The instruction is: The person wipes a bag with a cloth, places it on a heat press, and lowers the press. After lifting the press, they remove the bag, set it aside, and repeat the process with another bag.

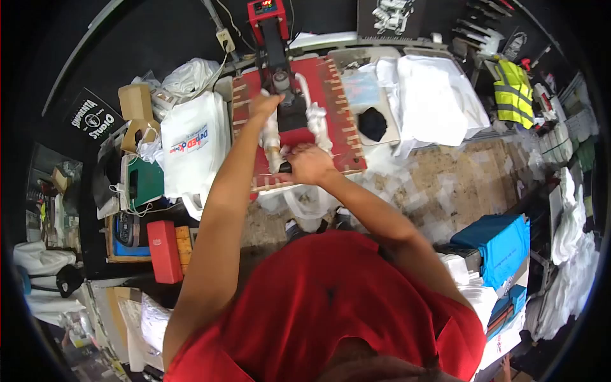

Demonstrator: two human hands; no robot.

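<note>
A heat press with a U-shaped handle (318, 122) wrapped in white material stands in front of me. My left hand (265, 107) is closed around the left side bar of this handle, beside the knob (280, 79) at the centre; most of its fingers are hidden. Lower down, my right hand (310, 164) is wrapped over the front of the handle. A black grip end (285, 167) shows to the left of that hand. Beneath both hands lies the red board (344, 137) of the press, with light strips along its sides.
White printed bags (196, 143) lie left of the press. On the right are a dark cloth item (372, 124) and white sheets (439, 99). A red box (164, 251) stands lower left, a blue cloth (493, 242) lower right. A yellow vest (513, 95) hangs far right.
</note>
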